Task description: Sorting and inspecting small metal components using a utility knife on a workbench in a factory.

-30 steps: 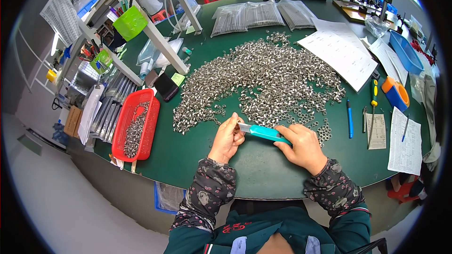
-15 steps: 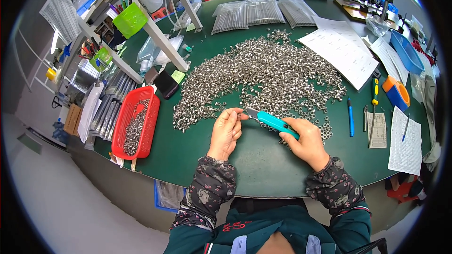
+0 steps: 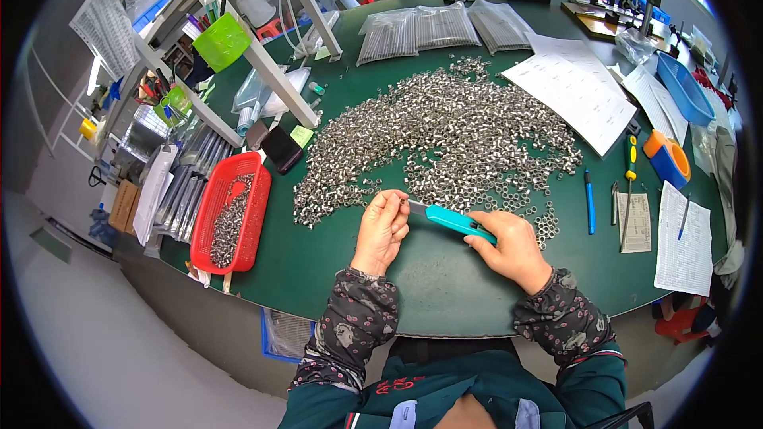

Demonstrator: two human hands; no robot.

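Observation:
My right hand [image 3: 513,246] is closed around a teal utility knife [image 3: 457,221], whose bare blade points left. The blade's tip reaches the fingertips of my left hand [image 3: 380,230]. The left thumb and forefinger are pinched together on a small metal ring [image 3: 404,199], mostly hidden by the fingers. Just beyond both hands spreads a big heap of small silvery metal rings [image 3: 437,127] on the green table [image 3: 453,294]. Some rings lie flat in a single layer near my right hand.
To the left, a red plastic basket [image 3: 261,218] holds more metal pieces. A white shelf leg [image 3: 282,87] stands behind it. At right lie a blue pen [image 3: 590,202], a screwdriver [image 3: 631,159], a tape roll [image 3: 668,157] and paper sheets [image 3: 568,95]. Bagged rods [image 3: 445,28] lie at the back.
The knife has tilted flatter and shifted slightly left and down, its blade still at my left fingertips. My right hand has moved a little lower and left; the left hand has barely moved.

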